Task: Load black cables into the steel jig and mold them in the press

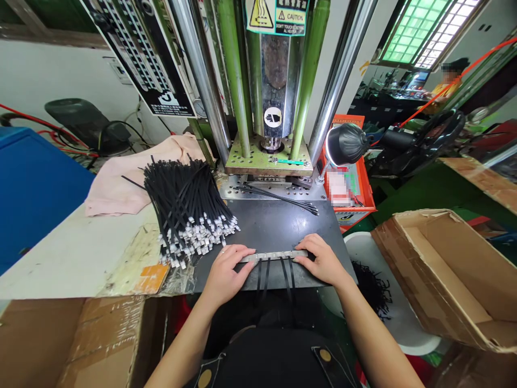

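Note:
My left hand and my right hand each grip one end of a narrow metal bar lying on a black mat. Several black cables hang from the bar over the mat's near edge toward my lap. To the left lies a big pile of black cables with white plugs. A few more black cables lie at the base of the green press machine behind the mat.
A pink cloth lies behind the pile. A white tub with black scraps sits to my right, beside an open cardboard box. A black lamp and orange control box stand right of the press. A person sits far back right.

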`<state>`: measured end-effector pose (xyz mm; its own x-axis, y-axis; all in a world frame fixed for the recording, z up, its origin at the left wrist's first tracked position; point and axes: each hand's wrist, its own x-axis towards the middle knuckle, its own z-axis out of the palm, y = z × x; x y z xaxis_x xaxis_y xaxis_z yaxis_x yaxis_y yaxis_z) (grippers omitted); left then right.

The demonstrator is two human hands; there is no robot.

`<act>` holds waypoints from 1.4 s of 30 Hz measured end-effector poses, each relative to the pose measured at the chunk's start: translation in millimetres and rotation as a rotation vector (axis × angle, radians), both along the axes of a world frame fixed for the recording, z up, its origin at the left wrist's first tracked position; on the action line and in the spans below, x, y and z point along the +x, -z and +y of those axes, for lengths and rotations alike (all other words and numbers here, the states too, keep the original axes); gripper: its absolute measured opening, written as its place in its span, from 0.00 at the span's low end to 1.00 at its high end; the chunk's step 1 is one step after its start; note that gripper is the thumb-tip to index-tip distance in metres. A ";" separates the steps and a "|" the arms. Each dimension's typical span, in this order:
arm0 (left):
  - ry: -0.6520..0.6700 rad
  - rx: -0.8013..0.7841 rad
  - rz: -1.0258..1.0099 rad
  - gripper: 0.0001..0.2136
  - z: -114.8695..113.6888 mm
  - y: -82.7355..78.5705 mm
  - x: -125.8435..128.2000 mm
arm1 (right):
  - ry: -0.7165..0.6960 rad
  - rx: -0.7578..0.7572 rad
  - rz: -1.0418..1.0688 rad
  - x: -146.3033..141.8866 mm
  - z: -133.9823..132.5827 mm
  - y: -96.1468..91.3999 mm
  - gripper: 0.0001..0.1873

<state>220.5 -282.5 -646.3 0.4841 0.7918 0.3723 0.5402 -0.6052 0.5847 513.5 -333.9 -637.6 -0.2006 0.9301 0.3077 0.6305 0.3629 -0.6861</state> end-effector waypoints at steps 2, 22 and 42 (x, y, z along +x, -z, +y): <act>0.000 -0.011 0.005 0.08 0.1 -0.3 0.0 | 0.000 0.001 0.001 0.2 0.2 0.0 0.06; 0.003 -0.084 -0.010 0.09 1.1 1.5 -2.0 | -0.016 0.002 -0.008 1.0 2.1 -0.9 0.07; -0.026 -0.094 -0.004 0.09 -2.1 -0.2 -0.8 | 0.000 -0.007 0.001 0.5 0.0 2.6 0.06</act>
<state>219.8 -284.7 -646.1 0.4621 0.8355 0.2974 0.5524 -0.5335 0.6405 514.0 -333.9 -640.2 -0.2005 0.9320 0.3018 0.6296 0.3586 -0.6892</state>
